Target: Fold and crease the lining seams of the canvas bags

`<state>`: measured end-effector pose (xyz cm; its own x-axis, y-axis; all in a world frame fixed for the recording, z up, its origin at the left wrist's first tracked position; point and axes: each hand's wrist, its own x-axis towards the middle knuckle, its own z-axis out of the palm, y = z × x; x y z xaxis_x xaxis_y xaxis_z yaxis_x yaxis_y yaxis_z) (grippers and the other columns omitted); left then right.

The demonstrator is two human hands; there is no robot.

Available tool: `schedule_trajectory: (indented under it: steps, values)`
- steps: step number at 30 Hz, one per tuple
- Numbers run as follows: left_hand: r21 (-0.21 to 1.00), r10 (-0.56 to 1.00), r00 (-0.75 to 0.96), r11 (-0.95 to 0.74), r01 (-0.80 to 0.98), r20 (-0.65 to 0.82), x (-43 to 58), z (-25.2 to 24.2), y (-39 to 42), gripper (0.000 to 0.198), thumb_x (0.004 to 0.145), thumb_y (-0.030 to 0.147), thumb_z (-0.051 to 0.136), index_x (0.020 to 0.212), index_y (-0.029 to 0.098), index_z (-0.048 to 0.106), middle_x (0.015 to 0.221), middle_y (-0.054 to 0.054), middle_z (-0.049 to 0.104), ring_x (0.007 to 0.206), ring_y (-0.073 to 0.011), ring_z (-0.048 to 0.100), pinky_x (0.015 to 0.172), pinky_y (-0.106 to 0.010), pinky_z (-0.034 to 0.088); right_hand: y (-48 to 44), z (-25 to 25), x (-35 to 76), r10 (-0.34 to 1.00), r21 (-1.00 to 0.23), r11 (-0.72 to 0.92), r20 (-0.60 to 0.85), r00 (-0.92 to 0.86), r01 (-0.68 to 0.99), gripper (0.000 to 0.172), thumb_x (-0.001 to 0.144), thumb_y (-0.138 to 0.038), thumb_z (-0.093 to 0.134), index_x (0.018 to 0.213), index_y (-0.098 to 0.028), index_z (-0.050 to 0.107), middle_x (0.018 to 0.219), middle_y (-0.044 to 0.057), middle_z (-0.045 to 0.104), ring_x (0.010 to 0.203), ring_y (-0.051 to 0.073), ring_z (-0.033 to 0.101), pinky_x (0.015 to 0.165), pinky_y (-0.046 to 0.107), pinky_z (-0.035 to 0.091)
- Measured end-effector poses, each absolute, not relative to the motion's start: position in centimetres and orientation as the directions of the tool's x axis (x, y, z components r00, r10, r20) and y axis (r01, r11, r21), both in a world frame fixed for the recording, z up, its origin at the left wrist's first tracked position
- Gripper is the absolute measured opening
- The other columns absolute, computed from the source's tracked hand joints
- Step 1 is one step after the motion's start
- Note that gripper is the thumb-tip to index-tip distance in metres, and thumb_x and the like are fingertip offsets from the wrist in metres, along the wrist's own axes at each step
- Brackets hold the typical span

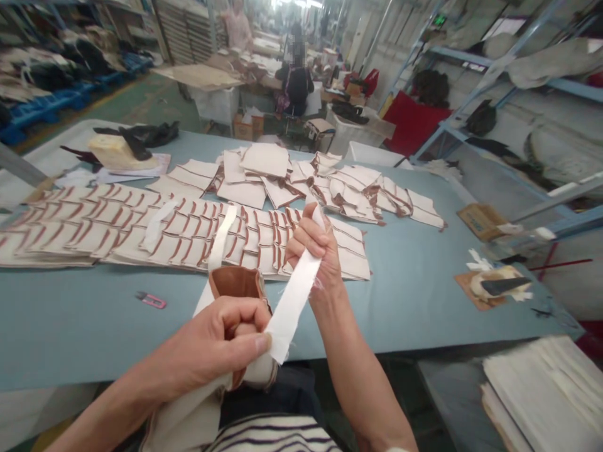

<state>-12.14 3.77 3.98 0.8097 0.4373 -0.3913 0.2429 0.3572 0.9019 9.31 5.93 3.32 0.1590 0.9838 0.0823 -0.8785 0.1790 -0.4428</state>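
A white fabric strip (298, 295) stretches between my two hands over the table's front edge. My right hand (316, 248) is closed round its upper part in a fist. The thumb and fingers of my left hand (230, 333) pinch near its lower end. Loose threads hang by my right wrist. Just behind my left hand is a cream and brown sewn fabric piece (238, 282), partly hidden by that hand. Another white strip (222, 237) rises behind it, lying across the rows of cream panels with brown edging (179, 232).
Pink thread snips (151, 299) lie on the blue table (94, 314) at left. A loose pile of cream panels (264, 169) is at the back. A wrapped roll (499, 282) and a small carton (483, 221) sit at right. Beyond, a person (296, 81) sits.
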Motion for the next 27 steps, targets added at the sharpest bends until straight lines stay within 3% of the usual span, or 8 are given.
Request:
schedule_trajectory:
  steps: [5,10,14,19,24,27]
  values:
    - [0.913,0.437,0.82,0.335,0.232,-0.369,-12.9,3.6,3.3,0.045,0.09,0.06,0.079,0.079,0.021,0.06,0.053,0.012,0.033,0.046,-0.0077,0.036,0.045,-0.015,0.041,5.1,4.0,9.9,0.971,-0.503,0.235,0.158,0.179,-0.832,0.004,0.099,-0.027,0.078,0.096,-0.025,0.075,0.056,-0.015,0.022,0.047,0.011,0.001,0.042,0.022,0.019]
    - [0.904,0.456,0.803,0.362,0.226,-0.384,-14.1,2.4,3.1,0.053,0.09,0.069,0.08,0.079,0.02,0.06,0.058,0.011,0.032,0.052,-0.0083,0.033,0.046,-0.015,0.035,4.7,3.8,10.1,0.963,-0.54,0.267,0.183,0.198,-0.798,0.018,0.086,-0.033,0.091,0.096,-0.028,0.076,0.055,-0.016,0.02,0.048,0.011,0.002,0.043,0.025,0.015]
    - [0.9,0.447,0.801,0.363,0.243,-0.397,-14.7,2.7,2.9,0.056,0.09,0.071,0.078,0.078,0.02,0.058,0.059,0.011,0.034,0.052,-0.0079,0.03,0.047,-0.016,0.03,4.4,3.7,10.0,0.956,-0.581,0.292,0.18,0.231,-0.76,0.019,0.086,-0.037,0.09,0.097,-0.03,0.077,0.054,-0.015,0.019,0.047,0.011,0.004,0.043,0.026,0.015]
    - [0.892,0.403,0.807,0.323,0.316,-0.432,-14.7,4.0,2.9,0.06,0.088,0.074,0.077,0.076,0.02,0.055,0.06,0.01,0.038,0.054,-0.0088,0.036,0.049,-0.017,0.033,3.5,4.3,9.8,0.945,-0.662,0.328,0.224,0.24,-0.674,0.017,0.091,-0.038,0.09,0.092,-0.03,0.075,0.054,-0.014,0.019,0.044,0.011,0.01,0.042,0.024,0.02]
    - [0.911,0.443,0.798,0.244,0.331,-0.409,-15.9,3.0,3.5,0.068,0.09,0.086,0.068,0.08,0.02,0.058,0.071,0.006,0.047,0.059,-0.0108,0.041,0.049,-0.018,0.037,2.9,4.3,9.8,0.942,-0.696,0.329,0.192,0.276,-0.639,0.038,0.09,-0.047,0.09,0.076,-0.026,0.061,0.055,-0.014,0.017,0.043,0.009,0.012,0.04,0.022,0.022]
    - [0.905,0.449,0.786,0.242,0.351,-0.425,-16.8,1.8,3.9,0.07,0.088,0.09,0.067,0.083,0.02,0.06,0.072,0.004,0.049,0.06,-0.0112,0.042,0.049,-0.018,0.037,2.8,4.1,9.7,0.946,-0.695,0.303,0.137,0.293,-0.652,0.041,0.091,-0.049,0.087,0.075,-0.026,0.058,0.056,-0.014,0.017,0.045,0.01,0.013,0.041,0.022,0.023]
